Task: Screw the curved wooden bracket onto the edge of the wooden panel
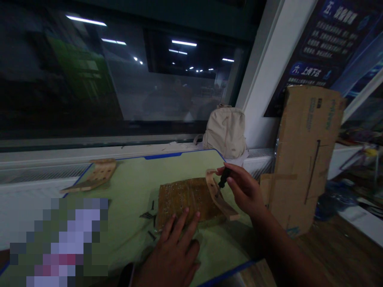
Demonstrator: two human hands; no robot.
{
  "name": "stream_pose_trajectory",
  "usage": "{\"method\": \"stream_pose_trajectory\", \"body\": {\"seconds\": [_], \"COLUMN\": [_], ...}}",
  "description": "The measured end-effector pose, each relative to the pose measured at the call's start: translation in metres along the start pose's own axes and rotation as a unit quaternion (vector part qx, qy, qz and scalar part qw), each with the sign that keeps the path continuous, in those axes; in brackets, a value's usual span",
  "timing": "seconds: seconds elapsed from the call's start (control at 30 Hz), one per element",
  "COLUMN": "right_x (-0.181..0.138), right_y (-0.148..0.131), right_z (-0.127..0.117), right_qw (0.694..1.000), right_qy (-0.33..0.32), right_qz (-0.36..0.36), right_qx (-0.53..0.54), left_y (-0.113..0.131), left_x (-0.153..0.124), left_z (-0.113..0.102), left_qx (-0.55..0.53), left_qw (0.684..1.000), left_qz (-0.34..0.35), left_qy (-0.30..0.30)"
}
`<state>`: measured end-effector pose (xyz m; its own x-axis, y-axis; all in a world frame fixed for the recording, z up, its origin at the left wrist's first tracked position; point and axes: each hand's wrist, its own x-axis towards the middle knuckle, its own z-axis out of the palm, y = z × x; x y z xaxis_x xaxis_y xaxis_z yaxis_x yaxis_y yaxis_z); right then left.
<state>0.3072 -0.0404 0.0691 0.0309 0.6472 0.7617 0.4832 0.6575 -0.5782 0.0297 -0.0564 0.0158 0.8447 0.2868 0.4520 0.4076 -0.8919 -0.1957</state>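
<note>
My right hand grips a screwdriver by its black handle. The tool points down at a curved wooden piece with dark holes, which lies along the right edge of a brown wooden board. Whether the tip sits in a screw is too small to tell. My left hand lies with fingers spread on the near edge of the board. Several dark screws lie left of the board. A second curved wooden piece with holes rests at the table's far left corner.
The pale green table top has a blue edge. Behind it are a window ledge and a beige backpack. A tall cardboard sheet stands to the right. A pixelated patch covers the lower left.
</note>
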Motion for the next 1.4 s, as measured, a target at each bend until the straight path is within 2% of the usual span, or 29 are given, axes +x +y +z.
{"method": "stream_pose_trajectory", "body": {"seconds": [0.1, 0.23, 0.3, 0.4, 0.47, 0.63, 0.7, 0.8, 0.9, 1.0, 1.07, 1.17, 1.23, 1.3, 1.4], "right_x": [-0.002, -0.007, -0.009, -0.008, -0.005, 0.003, 0.004, 0.004, 0.005, 0.004, 0.004, 0.003, 0.004, 0.005, 0.005], "right_y": [0.002, 0.008, 0.011, 0.010, 0.005, -0.007, -0.006, -0.004, -0.007, -0.010, -0.008, -0.003, 0.000, -0.001, -0.006], "right_z": [0.001, 0.001, 0.001, 0.003, 0.005, 0.007, 0.005, -0.001, -0.002, 0.002, 0.005, 0.004, 0.001, -0.002, -0.003], "right_qw": [0.999, 0.991, 0.988, 0.993, 0.996, 0.989, 0.988, 0.988, 0.992, 0.994, 0.992, 0.992, 0.991, 0.991, 0.996], "right_qy": [0.024, 0.125, 0.141, 0.097, 0.075, 0.107, 0.131, 0.156, 0.117, 0.053, 0.041, 0.103, 0.135, 0.116, 0.052], "right_qz": [0.023, 0.027, 0.009, -0.035, -0.042, 0.010, 0.018, -0.014, -0.041, -0.014, 0.008, 0.007, -0.021, -0.057, -0.069], "right_qx": [-0.001, -0.041, -0.062, -0.063, -0.027, 0.103, 0.086, 0.015, 0.027, 0.098, 0.120, 0.066, 0.002, -0.036, -0.020], "left_y": [0.000, 0.001, 0.001, 0.000, -0.001, 0.000, 0.001, 0.002, 0.001, -0.001, -0.001, 0.000, 0.000, 0.001, 0.001], "left_x": [-0.001, -0.001, 0.000, 0.000, 0.000, -0.001, -0.001, -0.001, -0.001, -0.001, -0.001, -0.002, -0.002, -0.002, -0.002], "left_z": [0.001, 0.000, 0.000, 0.000, 0.000, 0.000, 0.001, 0.003, 0.004, 0.005, 0.005, 0.006, 0.006, 0.006, 0.005], "left_qx": [-0.020, -0.020, -0.015, -0.006, -0.001, 0.000, -0.013, -0.035, -0.035, -0.036, -0.040, -0.045, -0.048, -0.046, -0.042], "left_qw": [1.000, 1.000, 1.000, 1.000, 1.000, 1.000, 1.000, 0.999, 0.999, 0.999, 0.999, 0.999, 0.998, 0.998, 0.999], "left_qz": [-0.005, -0.014, -0.011, -0.001, 0.003, 0.004, -0.002, -0.014, -0.013, -0.005, -0.005, -0.009, -0.012, -0.017, -0.017], "left_qy": [0.002, -0.009, -0.014, -0.013, -0.004, 0.007, 0.019, 0.028, 0.019, 0.017, 0.014, 0.022, 0.028, 0.026, 0.024]}}
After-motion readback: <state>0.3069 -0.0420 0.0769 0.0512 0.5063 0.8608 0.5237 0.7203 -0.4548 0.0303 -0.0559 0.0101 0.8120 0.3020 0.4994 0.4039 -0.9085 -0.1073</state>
